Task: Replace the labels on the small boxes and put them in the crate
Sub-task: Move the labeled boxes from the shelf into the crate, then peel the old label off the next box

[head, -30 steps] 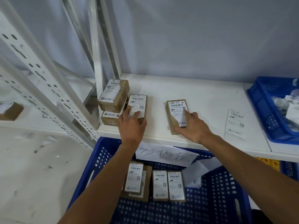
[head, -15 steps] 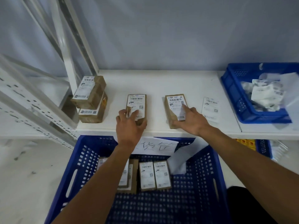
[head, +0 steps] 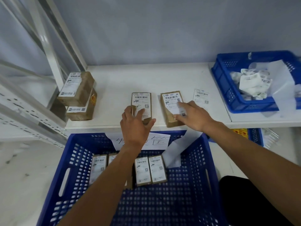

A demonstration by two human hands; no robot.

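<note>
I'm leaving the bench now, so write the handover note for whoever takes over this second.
The left grip holds the middle box on the shelf. The right grip rests flat-fingered on the right box.
At the shelf's left, two more boxes are stacked; a loose label lies beside the right box.
Done: at least four boxes in the crate.
Left: relabel and crate the shelf's boxes; which labels are new, I cannot tell.

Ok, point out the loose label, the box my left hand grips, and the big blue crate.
Loose label (head: 201,96), head view, middle of the sheet.
Gripped box (head: 142,99), head view, upper part of its label.
Big blue crate (head: 78,160), head view, left wall.
</note>
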